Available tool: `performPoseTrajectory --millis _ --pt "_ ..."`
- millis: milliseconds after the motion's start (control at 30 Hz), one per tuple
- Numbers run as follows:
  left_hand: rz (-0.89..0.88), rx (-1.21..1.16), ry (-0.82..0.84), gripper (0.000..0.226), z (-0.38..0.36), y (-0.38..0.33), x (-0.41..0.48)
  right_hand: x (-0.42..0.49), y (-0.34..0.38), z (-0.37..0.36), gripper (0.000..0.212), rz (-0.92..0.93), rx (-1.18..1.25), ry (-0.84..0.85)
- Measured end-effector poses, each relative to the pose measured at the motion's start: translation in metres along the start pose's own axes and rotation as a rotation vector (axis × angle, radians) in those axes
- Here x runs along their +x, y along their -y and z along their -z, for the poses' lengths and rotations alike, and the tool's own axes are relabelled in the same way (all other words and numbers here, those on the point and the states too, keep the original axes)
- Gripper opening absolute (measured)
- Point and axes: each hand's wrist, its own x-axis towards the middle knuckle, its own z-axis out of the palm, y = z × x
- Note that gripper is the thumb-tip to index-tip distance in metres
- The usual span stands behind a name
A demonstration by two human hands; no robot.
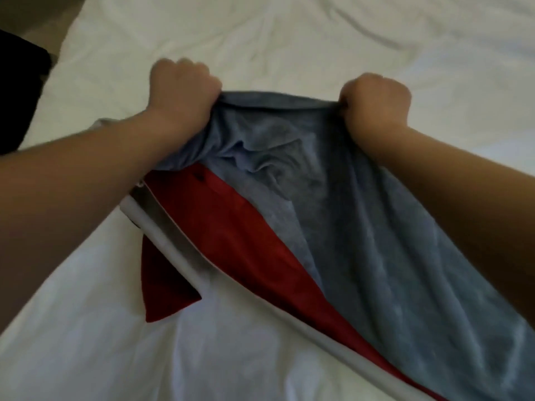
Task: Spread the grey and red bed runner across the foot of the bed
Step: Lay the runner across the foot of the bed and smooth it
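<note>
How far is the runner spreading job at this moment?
Done: the bed runner is on the white sheet. In hand: the left hand and right hand grip its far grey edge. Left: it is bunched and folded, red side showing, so it needs pulling flat.

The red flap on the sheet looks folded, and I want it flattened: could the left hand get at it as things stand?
Probably not yet: the left hand is clenched on the runner's grey edge; the red flap lies uncovered.
</note>
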Motion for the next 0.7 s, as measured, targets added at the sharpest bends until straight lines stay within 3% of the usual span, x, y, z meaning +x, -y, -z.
performPoseTrajectory --millis 133,267,367,700 --pt "0.141 -0.099 0.084 0.024 0.009 -0.009 0.022 -0.007 0.007 -0.009 0.027 -0.044 0.069 -0.028" --pt "0.012 -0.305 0.054 0.058 0.008 -0.034 0.006 -0.044 0.015 -0.020 0.060 0.003 0.089 -0.004" --pt "-0.059 -0.391 0.004 0.071 0.007 -0.052 -0.019 -0.069 0.023 -0.029 0.070 0.084 0.093 0.056" --pt "-0.059 -0.461 -0.015 0.071 0.015 -0.071 -0.106 -0.139 0.063 -0.017 0.070 0.050 0.139 0.064"
